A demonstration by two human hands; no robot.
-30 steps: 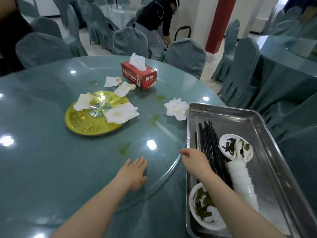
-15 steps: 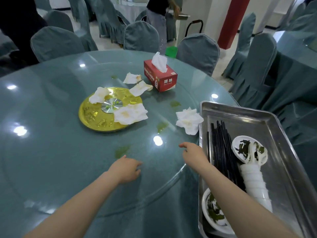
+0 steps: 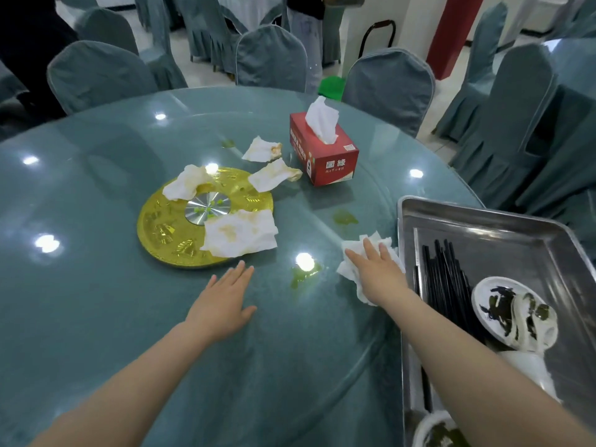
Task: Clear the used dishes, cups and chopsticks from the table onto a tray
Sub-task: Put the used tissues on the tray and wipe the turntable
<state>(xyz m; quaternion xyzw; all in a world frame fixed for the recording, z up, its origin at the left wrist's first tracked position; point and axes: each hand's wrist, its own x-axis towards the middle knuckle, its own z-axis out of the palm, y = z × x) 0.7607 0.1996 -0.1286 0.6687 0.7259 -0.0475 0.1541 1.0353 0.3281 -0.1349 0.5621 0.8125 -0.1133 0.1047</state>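
Right hand [image 3: 375,275]: flat, fingers spread, pressed on a crumpled napkin [image 3: 364,253] just left of the tray [image 3: 483,221]. Left hand [image 3: 222,301]: flat on tabletop [image 3: 96,301], empty. Chopsticks [image 3: 448,279], bowls [image 3: 512,312] already in tray, lengthwise.

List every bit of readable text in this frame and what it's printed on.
"國緣": large white characters on the near face of the red tissue box.
Smaller white line beneath them: too small to read.
White print on the box's left face: blurred, unreadable.
No other text shows.
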